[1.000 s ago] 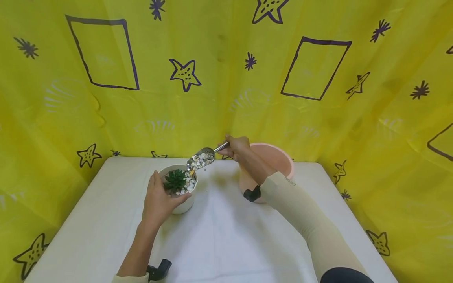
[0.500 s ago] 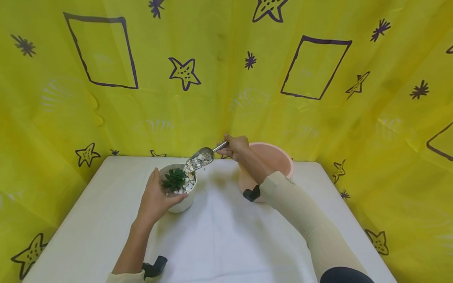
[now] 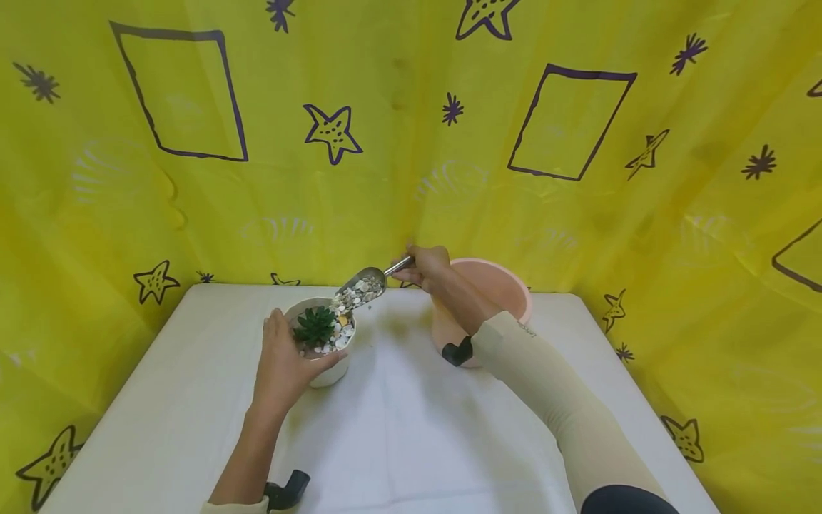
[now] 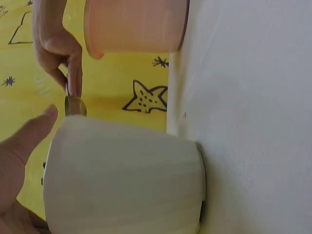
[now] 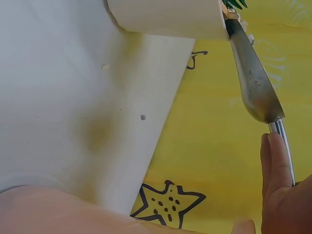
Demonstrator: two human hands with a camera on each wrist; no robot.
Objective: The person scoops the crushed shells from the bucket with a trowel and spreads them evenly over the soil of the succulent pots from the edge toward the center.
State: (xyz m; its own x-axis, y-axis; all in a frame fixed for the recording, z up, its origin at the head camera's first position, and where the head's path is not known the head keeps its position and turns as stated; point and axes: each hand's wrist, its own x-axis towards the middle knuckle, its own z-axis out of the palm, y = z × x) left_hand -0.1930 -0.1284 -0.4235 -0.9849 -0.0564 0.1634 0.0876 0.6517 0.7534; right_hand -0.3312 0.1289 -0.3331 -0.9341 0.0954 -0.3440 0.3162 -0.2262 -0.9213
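Observation:
A cream flower pot (image 3: 330, 375) stands left of centre on the table, holding a green succulent (image 3: 315, 327) and white pebbles (image 3: 342, 337) on its right side. My left hand (image 3: 282, 365) grips the pot's rim, fingers on the left and thumb across the near side. My right hand (image 3: 429, 265) holds a metal scoop (image 3: 372, 274) by its handle. The scoop, loaded with mixed pale stones, tips down to the left with its lip at the pot's right rim. In the right wrist view the scoop (image 5: 253, 80) is seen from its underside.
A larger pink pot (image 3: 504, 285) stands to the right, partly behind my right forearm. A few small stone bits (image 5: 143, 117) lie on the white table (image 3: 411, 428). A yellow patterned curtain (image 3: 398, 143) hangs behind the table's far edge.
Stones have slid from the scoop's lip into the pot, and a yellowish one now lies among the white pebbles. The scoop stays tilted at the rim; both hands keep their holds.

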